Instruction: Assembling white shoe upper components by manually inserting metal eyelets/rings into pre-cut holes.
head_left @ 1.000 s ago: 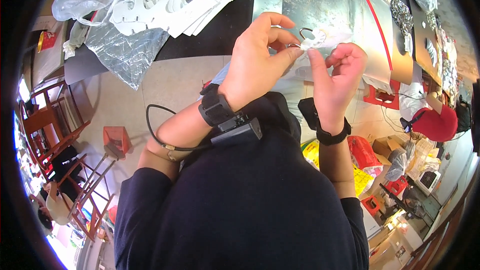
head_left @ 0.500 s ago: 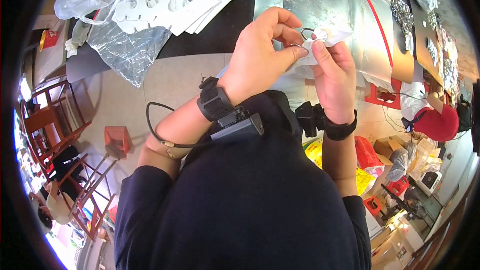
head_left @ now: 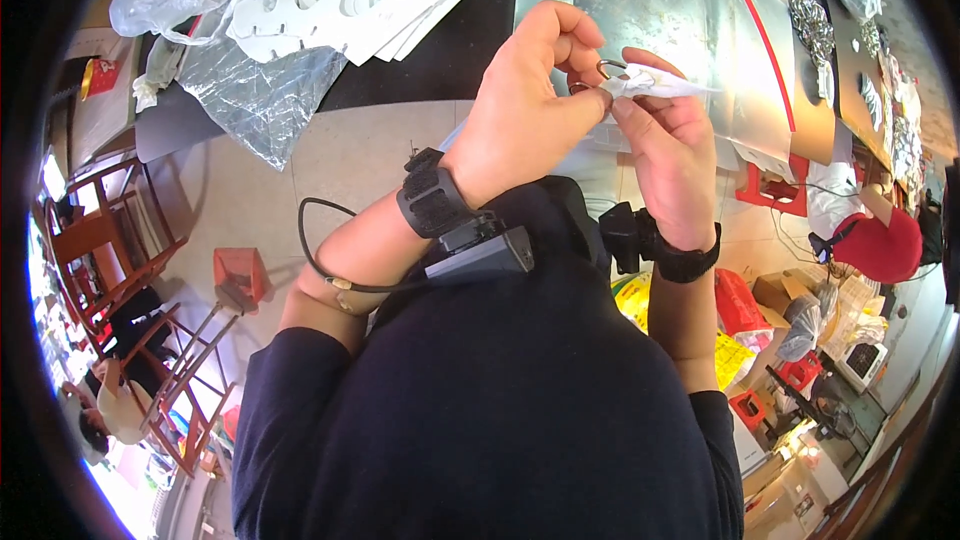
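Thumb to fingers, the left hand (head_left: 530, 105) pinches a dark curved loop (head_left: 606, 63) just beside the right hand (head_left: 675, 162), which grips a white piece (head_left: 662, 85) above the glossy sheet (head_left: 625, 0), the piece now showing narrow where half a second ago it spread broad.

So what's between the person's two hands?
In the head view, a white piece and a dark curved piece show between left hand and right hand.
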`<action>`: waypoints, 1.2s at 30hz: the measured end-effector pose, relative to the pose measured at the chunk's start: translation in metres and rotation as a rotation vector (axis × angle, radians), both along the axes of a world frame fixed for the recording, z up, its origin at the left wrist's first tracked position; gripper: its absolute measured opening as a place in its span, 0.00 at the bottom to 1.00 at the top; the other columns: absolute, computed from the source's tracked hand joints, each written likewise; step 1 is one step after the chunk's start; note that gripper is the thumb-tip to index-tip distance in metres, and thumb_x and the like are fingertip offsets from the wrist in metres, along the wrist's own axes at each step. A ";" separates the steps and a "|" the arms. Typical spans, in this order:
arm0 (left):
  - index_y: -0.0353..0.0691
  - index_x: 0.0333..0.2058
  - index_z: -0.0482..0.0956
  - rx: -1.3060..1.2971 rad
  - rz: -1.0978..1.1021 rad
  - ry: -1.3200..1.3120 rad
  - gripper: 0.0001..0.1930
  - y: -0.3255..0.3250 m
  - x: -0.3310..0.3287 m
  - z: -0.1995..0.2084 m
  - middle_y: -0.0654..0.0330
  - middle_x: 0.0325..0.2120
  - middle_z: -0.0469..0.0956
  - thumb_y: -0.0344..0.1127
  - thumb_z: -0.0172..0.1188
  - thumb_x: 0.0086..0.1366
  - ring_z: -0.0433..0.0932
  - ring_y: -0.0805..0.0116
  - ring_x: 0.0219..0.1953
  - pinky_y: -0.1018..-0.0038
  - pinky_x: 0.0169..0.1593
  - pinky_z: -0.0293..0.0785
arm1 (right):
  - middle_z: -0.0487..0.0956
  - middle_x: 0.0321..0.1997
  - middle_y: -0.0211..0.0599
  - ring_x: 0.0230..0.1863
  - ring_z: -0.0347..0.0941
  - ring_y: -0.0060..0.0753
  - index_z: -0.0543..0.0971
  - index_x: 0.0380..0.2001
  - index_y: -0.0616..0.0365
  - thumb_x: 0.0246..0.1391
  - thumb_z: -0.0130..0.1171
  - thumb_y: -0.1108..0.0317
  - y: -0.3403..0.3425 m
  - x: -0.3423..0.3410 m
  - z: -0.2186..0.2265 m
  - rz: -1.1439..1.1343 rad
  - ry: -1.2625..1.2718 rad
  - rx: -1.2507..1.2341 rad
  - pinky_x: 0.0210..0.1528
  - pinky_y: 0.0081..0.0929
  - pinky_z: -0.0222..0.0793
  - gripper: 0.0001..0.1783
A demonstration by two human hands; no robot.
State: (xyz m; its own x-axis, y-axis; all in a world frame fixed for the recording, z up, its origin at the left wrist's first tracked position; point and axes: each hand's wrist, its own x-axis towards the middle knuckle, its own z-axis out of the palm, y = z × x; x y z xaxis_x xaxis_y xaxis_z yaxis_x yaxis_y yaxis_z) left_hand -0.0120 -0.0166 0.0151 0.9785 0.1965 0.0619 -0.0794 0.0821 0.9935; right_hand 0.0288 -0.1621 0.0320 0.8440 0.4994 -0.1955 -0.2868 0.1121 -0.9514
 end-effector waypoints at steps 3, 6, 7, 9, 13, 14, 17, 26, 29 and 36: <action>0.38 0.41 0.63 -0.107 -0.053 0.040 0.19 0.001 0.000 0.000 0.66 0.28 0.71 0.19 0.57 0.50 0.68 0.80 0.31 0.85 0.34 0.65 | 0.74 0.43 0.34 0.44 0.68 0.22 0.67 0.49 0.62 0.51 0.53 0.77 -0.001 0.001 -0.001 0.004 0.066 0.031 0.47 0.20 0.63 0.20; 0.37 0.42 0.63 -0.229 -0.115 0.075 0.20 0.005 0.000 -0.001 0.65 0.28 0.71 0.18 0.57 0.51 0.69 0.80 0.31 0.84 0.33 0.66 | 0.73 0.44 0.36 0.45 0.68 0.24 0.66 0.49 0.62 0.51 0.51 0.78 -0.002 0.001 0.000 0.020 0.184 0.103 0.47 0.21 0.63 0.20; 0.37 0.43 0.62 -0.292 -0.144 0.095 0.20 0.006 0.000 -0.001 0.65 0.28 0.71 0.18 0.57 0.51 0.69 0.80 0.31 0.84 0.33 0.66 | 0.73 0.44 0.36 0.46 0.68 0.25 0.66 0.49 0.62 0.52 0.50 0.78 -0.003 0.001 0.000 0.023 0.264 0.148 0.48 0.22 0.63 0.20; 0.37 0.45 0.62 -0.249 -0.144 0.085 0.22 0.006 -0.001 0.001 0.65 0.28 0.71 0.18 0.57 0.51 0.69 0.80 0.31 0.84 0.33 0.66 | 0.73 0.45 0.37 0.46 0.68 0.26 0.65 0.50 0.62 0.52 0.50 0.78 -0.004 0.000 0.002 0.021 0.261 0.153 0.48 0.23 0.63 0.20; 0.36 0.49 0.61 -0.204 -0.175 0.049 0.25 0.007 -0.002 0.004 0.64 0.28 0.72 0.18 0.57 0.52 0.71 0.80 0.31 0.85 0.34 0.67 | 0.72 0.45 0.37 0.46 0.68 0.26 0.64 0.51 0.63 0.53 0.49 0.77 -0.003 -0.001 0.007 -0.001 0.228 0.112 0.48 0.23 0.63 0.20; 0.36 0.49 0.61 -0.205 -0.177 0.048 0.25 0.007 -0.002 0.004 0.64 0.28 0.72 0.18 0.57 0.52 0.71 0.80 0.31 0.85 0.34 0.67 | 0.72 0.45 0.37 0.46 0.68 0.26 0.64 0.51 0.63 0.53 0.49 0.77 -0.003 -0.001 0.007 -0.002 0.227 0.111 0.48 0.23 0.63 0.20; 0.35 0.49 0.61 -0.186 -0.163 0.076 0.25 0.006 -0.003 0.003 0.63 0.28 0.73 0.18 0.57 0.52 0.71 0.79 0.31 0.84 0.35 0.67 | 0.72 0.46 0.37 0.46 0.68 0.24 0.64 0.51 0.64 0.53 0.49 0.77 -0.004 0.000 0.005 0.026 0.107 0.029 0.49 0.23 0.63 0.20; 0.35 0.46 0.62 -0.822 -0.278 0.208 0.20 0.011 0.003 -0.008 0.63 0.28 0.73 0.19 0.55 0.54 0.72 0.77 0.32 0.84 0.37 0.66 | 0.72 0.46 0.38 0.46 0.67 0.24 0.62 0.53 0.64 0.52 0.51 0.79 0.000 -0.002 0.008 0.044 0.142 0.132 0.49 0.22 0.63 0.23; 0.35 0.45 0.62 -0.602 -0.183 0.070 0.20 0.004 0.002 -0.010 0.63 0.28 0.73 0.20 0.55 0.54 0.71 0.78 0.31 0.84 0.35 0.66 | 0.71 0.46 0.38 0.46 0.68 0.24 0.63 0.52 0.63 0.52 0.51 0.78 -0.002 0.001 -0.002 0.046 0.195 0.095 0.48 0.22 0.63 0.22; 0.34 0.47 0.60 -0.257 -0.049 0.172 0.23 0.002 -0.003 0.005 0.61 0.29 0.74 0.22 0.58 0.53 0.71 0.79 0.26 0.84 0.28 0.67 | 0.72 0.45 0.34 0.44 0.68 0.25 0.66 0.49 0.60 0.54 0.50 0.74 -0.007 0.003 -0.004 0.016 0.277 0.194 0.44 0.24 0.65 0.18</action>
